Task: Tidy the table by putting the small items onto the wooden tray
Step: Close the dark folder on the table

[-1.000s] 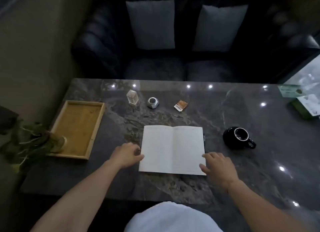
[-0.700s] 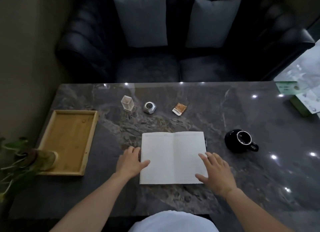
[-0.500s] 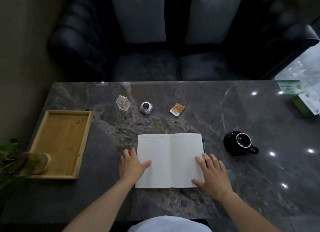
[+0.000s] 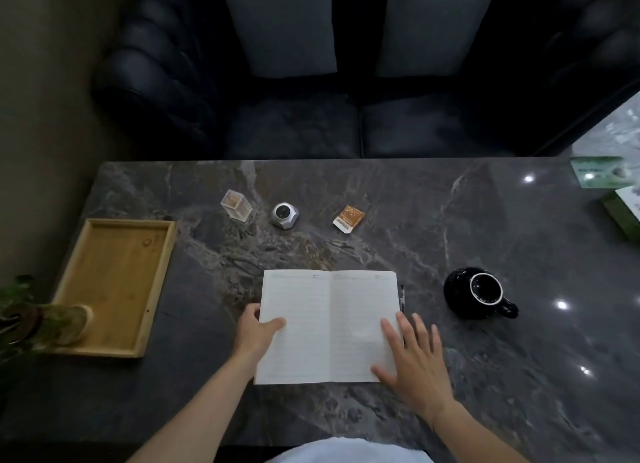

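Observation:
An open notebook (image 4: pixel 329 326) lies flat near the table's front edge. My left hand (image 4: pixel 256 331) grips its left edge, thumb on the page. My right hand (image 4: pixel 414 362) rests flat with spread fingers on the right page's lower corner. A wooden tray (image 4: pixel 116 282) sits at the left, with a plant pot (image 4: pixel 65 324) on its near corner. Farther back stand a clear toothpick box (image 4: pixel 236 205), a silver faceted object (image 4: pixel 284 215) and an orange sachet (image 4: pixel 348 218). A pen (image 4: pixel 402 296) lies along the notebook's right edge.
A black mug (image 4: pixel 479 293) stands right of the notebook. Green boxes (image 4: pixel 620 199) sit at the far right edge. A dark sofa (image 4: pixel 346 82) with two grey cushions lies beyond the grey marble table (image 4: pixel 450 227).
Both hands slid onto the notebook: my left thumb now hooks over its left edge and my right palm covers the right page. The head tilted downward.

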Available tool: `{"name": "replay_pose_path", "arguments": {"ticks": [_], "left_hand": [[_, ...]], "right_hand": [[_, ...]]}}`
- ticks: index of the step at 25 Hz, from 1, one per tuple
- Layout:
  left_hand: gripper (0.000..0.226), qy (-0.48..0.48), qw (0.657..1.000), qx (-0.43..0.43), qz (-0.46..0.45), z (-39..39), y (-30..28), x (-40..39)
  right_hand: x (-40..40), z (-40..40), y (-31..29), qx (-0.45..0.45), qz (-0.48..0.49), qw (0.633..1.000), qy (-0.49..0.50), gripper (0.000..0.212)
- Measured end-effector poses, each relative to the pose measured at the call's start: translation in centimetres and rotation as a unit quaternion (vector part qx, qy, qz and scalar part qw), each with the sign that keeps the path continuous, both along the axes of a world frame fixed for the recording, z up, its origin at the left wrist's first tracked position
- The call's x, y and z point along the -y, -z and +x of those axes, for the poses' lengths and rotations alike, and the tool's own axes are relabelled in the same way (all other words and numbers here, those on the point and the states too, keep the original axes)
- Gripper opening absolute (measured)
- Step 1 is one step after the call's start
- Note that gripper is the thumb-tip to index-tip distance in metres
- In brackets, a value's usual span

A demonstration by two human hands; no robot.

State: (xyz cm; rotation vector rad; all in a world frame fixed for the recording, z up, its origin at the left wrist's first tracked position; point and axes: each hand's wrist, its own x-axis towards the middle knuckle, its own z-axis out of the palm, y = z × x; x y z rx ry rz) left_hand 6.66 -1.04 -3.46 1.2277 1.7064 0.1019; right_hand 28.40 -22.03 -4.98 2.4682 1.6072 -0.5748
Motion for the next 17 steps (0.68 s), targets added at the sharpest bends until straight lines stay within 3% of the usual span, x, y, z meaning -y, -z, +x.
{"name": "replay_pose_path", "arguments": {"ticks": [3,7,14,17], "left_hand": [[0.022,0.030,0.995,0.096,-0.005,-0.6,-2.0,0.2],[0.022,0.092,0.984,0.149,0.012,0.2,-4.5,1.0],[0.034,0.192,0.972,0.116,0.065,7.0,-4.6,3.5],[0.042,0.257,0.960,0.021,0.105,10.3,-3.7,5.7]], "right_hand": [[0.1,-0.1,0.1,0.002,0.017,1.000,-0.010,0.089],[-0.3,-1.1,0.1,-0.006,0.019,0.999,-0.039,0.083],[-0.5,-1.6,0.3,-0.008,0.024,0.999,-0.045,0.080],[-0.1,-1.1,0.3,-0.001,0.031,0.998,-0.051,0.073]]}}
